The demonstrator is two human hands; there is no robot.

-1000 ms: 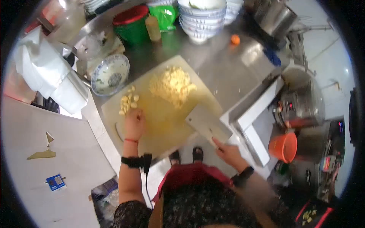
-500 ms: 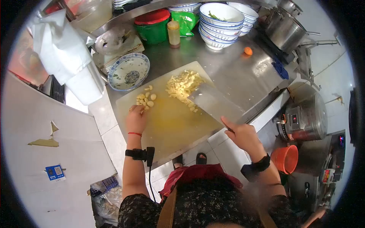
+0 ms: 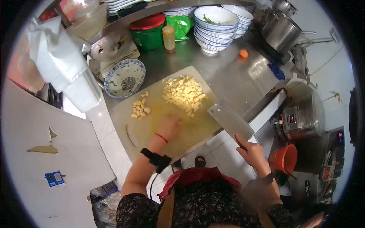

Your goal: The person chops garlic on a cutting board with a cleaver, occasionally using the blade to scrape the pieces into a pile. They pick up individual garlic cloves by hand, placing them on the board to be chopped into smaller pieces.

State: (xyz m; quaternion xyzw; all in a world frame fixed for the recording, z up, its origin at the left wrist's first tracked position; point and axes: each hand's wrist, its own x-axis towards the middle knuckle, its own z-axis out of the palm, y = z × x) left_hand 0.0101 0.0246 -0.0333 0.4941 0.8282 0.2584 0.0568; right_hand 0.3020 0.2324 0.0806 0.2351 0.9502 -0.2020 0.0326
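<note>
My right hand (image 3: 252,154) is closed round the handle of a cleaver (image 3: 231,121), whose broad blade is over the right edge of the cutting board (image 3: 171,146). My left hand (image 3: 170,126) is above the middle of the board, smeared by motion, so I cannot see its fingers or anything in them. Beyond it lies a heap of crushed garlic (image 3: 184,93). To its left is a small group of whole garlic cloves (image 3: 140,109).
Behind the board's left corner stands a blue-and-white bowl (image 3: 114,84). Further back are a green tub with a red lid (image 3: 147,36), a sauce bottle (image 3: 169,40), stacked bowls (image 3: 215,32) and an orange round thing (image 3: 243,53). An orange bucket (image 3: 285,157) is at the right.
My left hand has moved right from the cloves to the middle of the board. The cleaver has drawn away from the crushed garlic, to the right and nearer me.
</note>
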